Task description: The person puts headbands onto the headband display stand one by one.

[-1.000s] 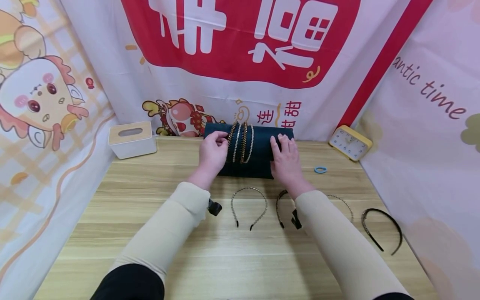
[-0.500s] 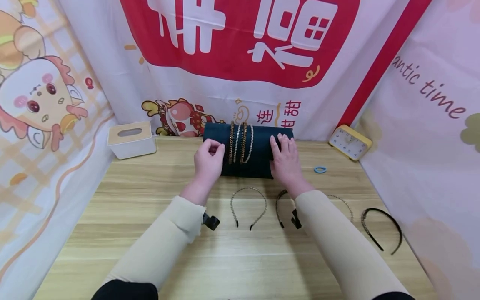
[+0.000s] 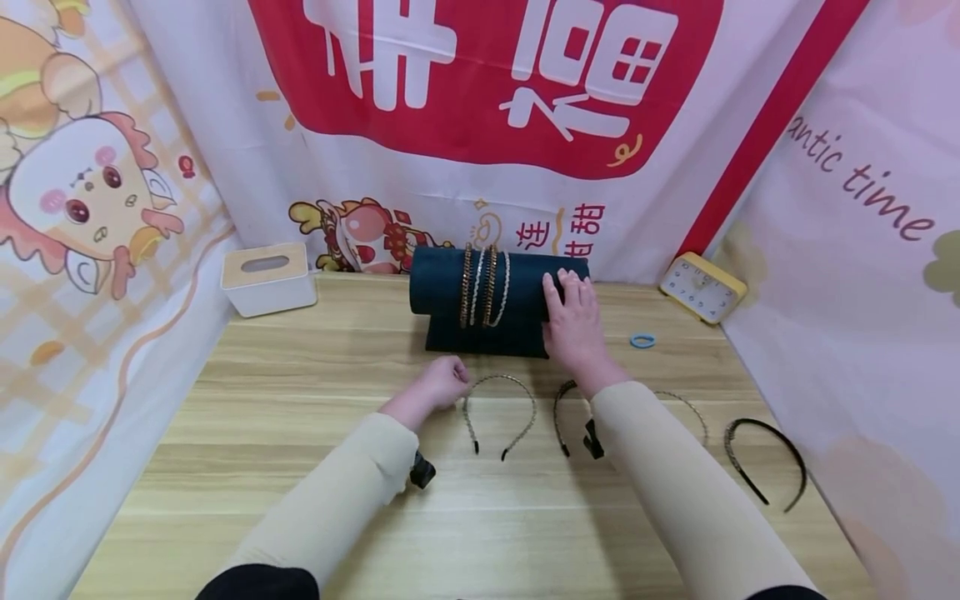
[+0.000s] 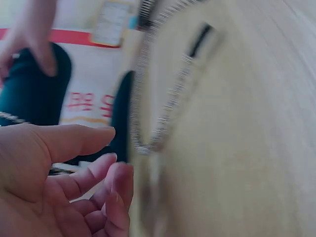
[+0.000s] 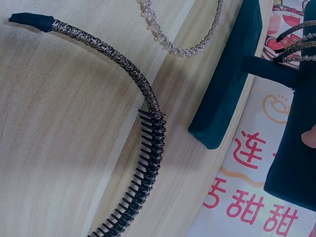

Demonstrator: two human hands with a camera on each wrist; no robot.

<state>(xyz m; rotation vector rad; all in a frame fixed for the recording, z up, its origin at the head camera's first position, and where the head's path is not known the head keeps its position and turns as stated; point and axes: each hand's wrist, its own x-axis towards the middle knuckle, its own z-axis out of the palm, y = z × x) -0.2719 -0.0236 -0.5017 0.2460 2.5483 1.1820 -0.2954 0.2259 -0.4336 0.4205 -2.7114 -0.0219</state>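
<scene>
A dark green roll-shaped stand stands on the table with several gold and silver headbands around its middle. My right hand holds the stand's right end, thumb and fingers on either side of the roll. A fingertip lies on the green roll in the right wrist view. In front of the stand, my left hand is low over the table, at the left side of a beaded headband. In the left wrist view its thumb and fingers are loosely bent and apart, with nothing between them, beside that headband.
A toothed headband lies under my right forearm, a thin one and a black one further right. A blue ring and a yellow clock are at the right, a tissue box at the back left.
My left hand has left the headbands on the stand and come down toward me to the beaded headband on the table. The right hand stays on the stand's right end.
</scene>
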